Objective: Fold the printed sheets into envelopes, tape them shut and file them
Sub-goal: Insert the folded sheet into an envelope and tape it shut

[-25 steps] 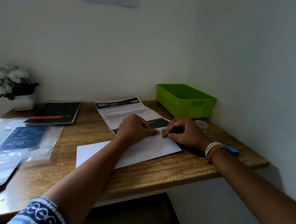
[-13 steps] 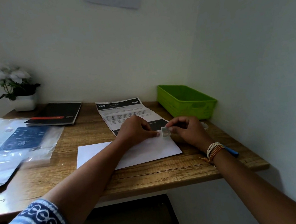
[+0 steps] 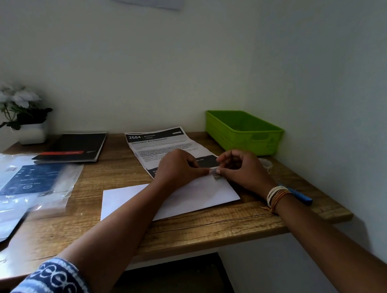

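Observation:
A folded white sheet (image 3: 125, 199) lies flat on the wooden desk (image 3: 198, 229). My left hand (image 3: 178, 170) rests on its far edge with fingers curled, fingertips at a small clear piece of tape (image 3: 216, 175). My right hand (image 3: 242, 169) pinches that tape piece at the sheet's far right corner. A printed sheet (image 3: 160, 143) headed 2684 lies just behind the hands. The tape roll (image 3: 267, 163) peeks out behind my right hand.
A green plastic basket (image 3: 244, 132) stands at the back right against the wall. A blue pen (image 3: 301, 197) lies under my right wrist. A black booklet (image 3: 74, 148), clear plastic sleeves (image 3: 16, 189) and a potted white flower (image 3: 20, 112) occupy the left side.
My right hand lifted the tape piece off the sheet's corner and then brought it back down at the sheet's far edge. My left hand stayed in place.

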Motion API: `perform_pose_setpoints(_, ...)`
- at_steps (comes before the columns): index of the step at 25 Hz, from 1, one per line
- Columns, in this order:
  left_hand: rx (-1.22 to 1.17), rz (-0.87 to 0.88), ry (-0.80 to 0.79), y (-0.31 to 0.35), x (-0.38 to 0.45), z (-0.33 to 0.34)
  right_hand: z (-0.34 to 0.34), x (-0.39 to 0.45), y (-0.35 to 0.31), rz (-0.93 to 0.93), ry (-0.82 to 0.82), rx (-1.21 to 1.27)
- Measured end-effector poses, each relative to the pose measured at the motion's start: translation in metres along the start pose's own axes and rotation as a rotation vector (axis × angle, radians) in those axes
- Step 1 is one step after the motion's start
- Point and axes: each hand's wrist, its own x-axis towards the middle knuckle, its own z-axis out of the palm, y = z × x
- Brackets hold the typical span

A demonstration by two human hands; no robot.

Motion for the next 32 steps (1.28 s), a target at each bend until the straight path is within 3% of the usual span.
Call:
perform_pose_setpoints(3,0.007,0.033,0.021,0.002,0.000,0.000,0.003,0.001,-0.001,0.000,0.029,-0.004)
perform_pose_setpoints(6,0.013,0.082,0.066,0.004,-0.002,0.000,0.006,0.004,0.002,0.148,0.027,0.102)
perform_pose_setpoints(13,0.037,0.131,0.155,0.005,-0.003,-0.004,-0.002,0.004,-0.004,0.329,-0.181,0.405)
perform_pose_setpoints(17,0.033,0.143,0.153,0.004,-0.004,-0.005,-0.006,0.006,-0.003,0.347,-0.241,0.377)
perform_pose_setpoints(32,0.011,0.125,0.172,0.001,-0.001,-0.008,0.006,0.006,-0.007,0.322,-0.193,0.275)
